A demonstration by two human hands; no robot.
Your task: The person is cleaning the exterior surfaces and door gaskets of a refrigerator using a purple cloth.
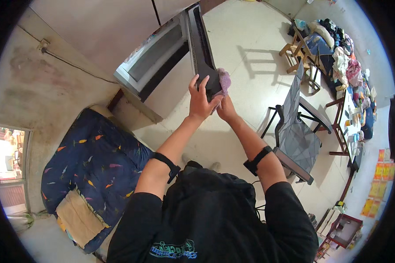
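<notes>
Ahead of me a long dark panel (204, 52) stretches away, its near end between my hands; I cannot tell exactly what it is. My left hand (199, 103) steadies that near end, fingertips on the dark face and thumb towards the right. My right hand (227, 110) presses a purple cloth (224, 82) around the panel's right edge and near corner. Part of the cloth and the right fingers are hidden behind the panel.
Left of the panel stands a white-and-grey framed unit (125, 70). A navy quilt (95, 157) with a beige folded cloth (80, 213) lies lower left. On the right are a grey mesh chair (298, 144), a wooden chair (294, 52) and piled clothes (344, 65). A cable (79, 67) runs along the wall.
</notes>
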